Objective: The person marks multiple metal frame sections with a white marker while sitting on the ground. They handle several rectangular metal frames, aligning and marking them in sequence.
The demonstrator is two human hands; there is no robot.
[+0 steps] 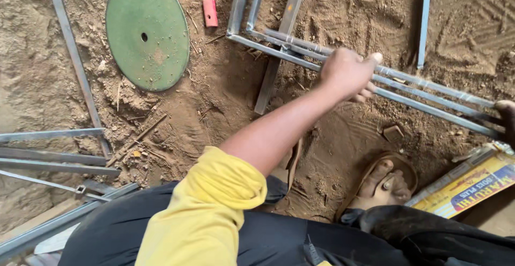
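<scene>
My left hand (pixel 347 74), on an arm with a rolled yellow sleeve, reaches forward and is closed around the long grey metal bars of a welded frame (pixel 429 91) lying on the sandy ground. The bars run from a corner joint (pixel 236 34) down to the right. At the right edge only part of my right hand (pixel 506 117) shows, dark and in shadow, resting on the bars' ends; its grip is hidden. My sandalled foot (pixel 382 183) stands just below the frame.
A green round disc with a centre hole (pixel 147 32) lies at the upper left, with a small pink cylinder (pixel 210 12) beside it. More metal strips (pixel 53 159) lie at the left. A yellow printed box (pixel 472 185) sits at the lower right.
</scene>
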